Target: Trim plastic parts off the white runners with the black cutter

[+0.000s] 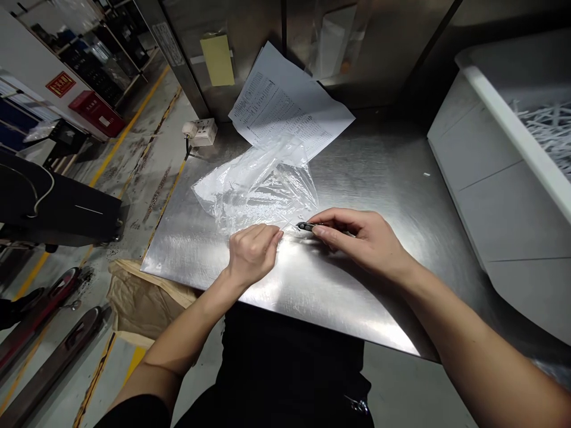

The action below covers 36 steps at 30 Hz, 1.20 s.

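Note:
My left hand [255,252] is closed in a pinch on a thin white plastic strip [288,224]. The strip's end points toward my right hand [363,236], whose thumb and fingers are closed on a small dark, shiny tool that looks like a nail clipper [306,226]. Its tip is close to the strip; whether they touch I cannot tell. Just beyond both hands lies a crumpled clear plastic bag [267,184] on the steel table [357,303]. Tiny white bits show near the clipper's tip.
Printed sheets [289,98] lie behind the bag, against the metal back panel. A white socket block [203,132] stands at the far left corner. On the right, a large pale bin [473,154] holds many thin white pieces [551,134]. A brown paper bag [143,303] sits below the left edge.

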Available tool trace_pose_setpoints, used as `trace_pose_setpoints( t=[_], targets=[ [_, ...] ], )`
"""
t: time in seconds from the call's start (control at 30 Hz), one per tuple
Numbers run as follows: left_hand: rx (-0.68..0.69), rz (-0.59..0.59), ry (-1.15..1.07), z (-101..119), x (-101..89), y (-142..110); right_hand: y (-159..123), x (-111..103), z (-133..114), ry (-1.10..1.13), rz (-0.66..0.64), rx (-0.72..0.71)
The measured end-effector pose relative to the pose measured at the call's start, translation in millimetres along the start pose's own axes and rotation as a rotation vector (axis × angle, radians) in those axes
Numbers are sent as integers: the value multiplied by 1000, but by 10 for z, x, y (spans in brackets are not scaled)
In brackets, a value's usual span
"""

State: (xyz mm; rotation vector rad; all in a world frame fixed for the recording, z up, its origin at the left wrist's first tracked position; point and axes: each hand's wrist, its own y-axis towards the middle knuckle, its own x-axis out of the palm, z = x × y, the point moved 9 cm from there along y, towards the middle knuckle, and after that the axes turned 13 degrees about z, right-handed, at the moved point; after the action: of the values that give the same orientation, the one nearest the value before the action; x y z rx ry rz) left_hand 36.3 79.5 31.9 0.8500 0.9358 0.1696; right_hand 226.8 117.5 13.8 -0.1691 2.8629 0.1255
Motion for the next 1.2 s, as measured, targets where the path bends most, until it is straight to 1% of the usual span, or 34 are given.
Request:
trace_pose_setpoints(
  t=[0.2,0.43,0.63,0.8,1.0,1.2],
  targets=[
    [-2,5,-2,0,-2,3,-29,24,-41,-61,-31,-16],
    [21,1,16,9,11,-8,-26,23,-80,-97,-15,-54],
    [40,11,38,13,13,-25,-26,29,-144,-143,-12,-130],
    [51,17,50,29,5,-16,-31,55,-70,-111,-41,-78],
    [35,1,32,23,18,-13,-37,89,46,-44,-18,-7],
    [26,1,26,17,23,-18,-23,76,53,-41,4,13]
  ],
)
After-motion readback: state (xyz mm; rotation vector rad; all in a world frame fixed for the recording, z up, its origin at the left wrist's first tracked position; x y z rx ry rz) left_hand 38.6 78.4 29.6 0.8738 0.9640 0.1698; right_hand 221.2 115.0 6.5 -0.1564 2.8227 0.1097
